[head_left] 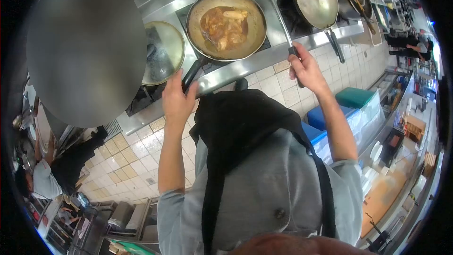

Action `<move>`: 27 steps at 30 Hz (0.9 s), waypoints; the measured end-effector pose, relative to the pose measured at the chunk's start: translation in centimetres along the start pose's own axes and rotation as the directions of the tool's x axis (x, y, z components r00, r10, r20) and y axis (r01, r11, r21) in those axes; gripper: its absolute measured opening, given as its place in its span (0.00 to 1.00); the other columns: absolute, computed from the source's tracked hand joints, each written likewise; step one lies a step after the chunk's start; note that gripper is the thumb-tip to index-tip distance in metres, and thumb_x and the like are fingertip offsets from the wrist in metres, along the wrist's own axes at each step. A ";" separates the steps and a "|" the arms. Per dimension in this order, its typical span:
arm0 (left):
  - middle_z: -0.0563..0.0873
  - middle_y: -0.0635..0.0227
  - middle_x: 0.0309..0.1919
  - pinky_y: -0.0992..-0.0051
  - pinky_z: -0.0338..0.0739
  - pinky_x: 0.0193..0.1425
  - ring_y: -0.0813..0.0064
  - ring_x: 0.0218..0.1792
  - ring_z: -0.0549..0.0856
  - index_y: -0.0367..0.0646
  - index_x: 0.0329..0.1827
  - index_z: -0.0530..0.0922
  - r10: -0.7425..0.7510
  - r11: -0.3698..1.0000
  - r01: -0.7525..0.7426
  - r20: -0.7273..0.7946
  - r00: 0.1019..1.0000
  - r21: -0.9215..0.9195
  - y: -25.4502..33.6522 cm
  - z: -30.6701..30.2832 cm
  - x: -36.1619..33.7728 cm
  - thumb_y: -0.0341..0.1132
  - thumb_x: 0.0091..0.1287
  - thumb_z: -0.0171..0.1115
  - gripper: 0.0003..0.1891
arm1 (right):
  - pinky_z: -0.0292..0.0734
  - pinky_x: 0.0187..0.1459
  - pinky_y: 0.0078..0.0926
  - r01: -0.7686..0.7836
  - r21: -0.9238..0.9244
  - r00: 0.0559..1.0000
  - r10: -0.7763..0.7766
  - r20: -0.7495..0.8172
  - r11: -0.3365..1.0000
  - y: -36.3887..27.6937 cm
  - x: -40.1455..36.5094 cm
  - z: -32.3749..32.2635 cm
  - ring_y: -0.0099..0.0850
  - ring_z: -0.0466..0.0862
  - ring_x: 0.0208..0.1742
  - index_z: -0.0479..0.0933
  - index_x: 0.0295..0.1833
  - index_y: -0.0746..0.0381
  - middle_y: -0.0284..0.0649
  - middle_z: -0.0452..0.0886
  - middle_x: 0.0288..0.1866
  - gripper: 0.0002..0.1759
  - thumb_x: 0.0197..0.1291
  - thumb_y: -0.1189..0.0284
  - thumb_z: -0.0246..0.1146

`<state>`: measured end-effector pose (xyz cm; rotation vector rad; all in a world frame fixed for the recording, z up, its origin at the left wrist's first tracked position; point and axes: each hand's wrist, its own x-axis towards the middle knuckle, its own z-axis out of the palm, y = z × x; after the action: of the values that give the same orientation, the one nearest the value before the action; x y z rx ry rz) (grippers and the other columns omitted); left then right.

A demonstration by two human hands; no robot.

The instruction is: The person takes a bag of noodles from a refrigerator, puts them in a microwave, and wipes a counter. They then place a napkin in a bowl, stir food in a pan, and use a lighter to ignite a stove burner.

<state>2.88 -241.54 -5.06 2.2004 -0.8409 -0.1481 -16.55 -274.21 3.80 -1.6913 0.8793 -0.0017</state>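
Observation:
A frying pan sits on the stove with chunks of food in brown sauce in it. Its black handle points toward my body. My left hand is at the end of that handle, thumb and fingers spread on either side of it. Held in my right hand is a long metal ladle, gripped by its black handle. The ladle's bowl is up at the back of the stove, to the right of the pan.
A glass lid with a black knob lies left of the pan. Another frying pan stands on the right burner, its handle jutting past the stove edge. Bins with blue and green lids stand to my right. A person is at the left.

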 end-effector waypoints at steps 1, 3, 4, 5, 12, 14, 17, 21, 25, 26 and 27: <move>0.84 0.46 0.54 0.56 0.79 0.58 0.46 0.54 0.85 0.36 0.65 0.77 -0.079 0.994 0.074 0.076 0.994 0.077 -0.9 0.0 -0.3 0.43 0.66 0.70 0.28 | 0.81 0.43 0.35 0.094 -0.258 0.994 -0.106 -0.034 0.962 1.1 0.4 -0.6 0.42 0.86 0.38 0.69 0.69 0.65 0.49 0.84 0.38 0.22 0.72 0.74 0.55; 0.86 0.47 0.50 0.54 0.81 0.55 0.45 0.52 0.86 0.38 0.64 0.78 -0.183 0.978 0.162 0.167 0.969 0.132 -2.0 0.6 -0.6 0.47 0.68 0.67 0.27 | 0.80 0.49 0.49 0.254 -0.585 0.949 -0.314 -0.001 0.770 1.9 0.8 -1.2 0.63 0.83 0.48 0.69 0.69 0.65 0.64 0.83 0.45 0.23 0.69 0.74 0.57; 0.86 0.47 0.50 0.54 0.81 0.55 0.45 0.52 0.86 0.38 0.64 0.78 -0.190 0.977 0.169 0.169 0.967 0.134 -2.5 0.8 -0.4 0.47 0.68 0.67 0.27 | 0.80 0.49 0.49 0.254 -0.584 0.951 -0.309 0.006 0.771 2.1 1.0 -1.3 0.63 0.83 0.48 0.69 0.69 0.65 0.64 0.83 0.45 0.23 0.69 0.74 0.57; 0.87 0.49 0.48 0.54 0.81 0.53 0.45 0.49 0.87 0.40 0.62 0.78 -0.259 0.960 0.219 0.252 0.933 0.175 -2.5 1.0 0.0 0.47 0.68 0.67 0.25 | 0.79 0.49 0.51 0.265 -0.619 0.948 -0.316 0.029 0.740 2.4 1.2 -1.4 0.63 0.83 0.49 0.69 0.68 0.65 0.64 0.83 0.46 0.23 0.69 0.74 0.57; 0.89 0.51 0.38 0.55 0.82 0.45 0.48 0.41 0.89 0.43 0.61 0.80 -0.188 0.971 0.149 0.209 0.960 0.188 -3.0 1.6 -0.9 0.49 0.69 0.65 0.23 | 0.76 0.51 0.58 0.206 -0.750 0.971 -0.226 0.078 0.629 4.3 1.1 -1.9 0.64 0.82 0.49 0.70 0.66 0.67 0.66 0.83 0.44 0.22 0.68 0.74 0.57; 0.89 0.52 0.37 0.56 0.83 0.44 0.49 0.40 0.89 0.43 0.61 0.81 -0.195 0.971 0.160 0.208 0.958 0.175 -3.2 1.9 -1.1 0.48 0.69 0.66 0.23 | 0.78 0.45 0.55 0.268 -0.757 0.957 -0.255 0.138 0.596 3.7 -0.3 -1.8 0.60 0.84 0.44 0.70 0.65 0.67 0.63 0.83 0.40 0.21 0.69 0.74 0.57; 0.89 0.53 0.36 0.58 0.83 0.42 0.50 0.38 0.89 0.44 0.60 0.81 -0.207 0.973 0.179 0.211 0.955 0.148 -3.1 1.7 -1.0 0.47 0.69 0.67 0.22 | 0.78 0.30 0.44 0.107 -0.670 0.984 0.020 0.180 0.735 -1.8 -2.0 -0.5 0.45 0.85 0.32 0.71 0.65 0.68 0.53 0.82 0.34 0.21 0.70 0.73 0.56; 0.89 0.54 0.39 0.56 0.83 0.44 0.50 0.40 0.89 0.45 0.60 0.81 -0.183 0.979 0.155 0.231 0.956 0.134 -3.6 1.9 -1.1 0.47 0.68 0.67 0.22 | 0.66 0.16 0.20 -0.314 -0.272 0.892 0.381 0.244 0.910 -2.2 -0.2 1.4 0.17 0.72 0.20 0.71 0.68 0.67 0.34 0.77 0.34 0.22 0.72 0.72 0.56; 0.89 0.53 0.42 0.54 0.82 0.46 0.49 0.43 0.88 0.44 0.60 0.80 -0.195 0.975 0.156 0.260 0.946 0.161 -3.1 1.3 -0.5 0.46 0.69 0.66 0.22 | 0.66 0.17 0.19 -0.333 -0.030 0.910 0.329 0.253 0.943 1.4 2.4 4.6 0.18 0.71 0.18 0.70 0.71 0.67 0.33 0.77 0.38 0.23 0.72 0.73 0.56; 0.89 0.53 0.42 0.54 0.82 0.46 0.49 0.43 0.88 0.44 0.60 0.80 -0.185 0.976 0.146 0.260 0.948 0.162 -2.8 1.2 -0.3 0.46 0.69 0.66 0.22 | 0.65 0.17 0.19 -0.309 0.058 0.918 0.281 0.279 0.949 2.1 2.4 5.0 0.18 0.70 0.19 0.70 0.72 0.67 0.32 0.77 0.38 0.24 0.72 0.74 0.56; 0.89 0.52 0.42 0.53 0.82 0.47 0.48 0.44 0.88 0.44 0.60 0.80 -0.200 0.977 0.168 0.281 0.939 0.134 -2.6 1.0 -0.3 0.46 0.68 0.66 0.22 | 0.64 0.17 0.19 -0.286 0.146 0.924 0.233 0.303 0.947 2.6 2.3 5.0 0.18 0.70 0.19 0.69 0.73 0.67 0.32 0.77 0.37 0.25 0.73 0.74 0.56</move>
<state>3.64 -240.70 -7.65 2.3942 -0.8145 -0.5449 -14.14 -271.43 -1.07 -1.3474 0.8526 0.3223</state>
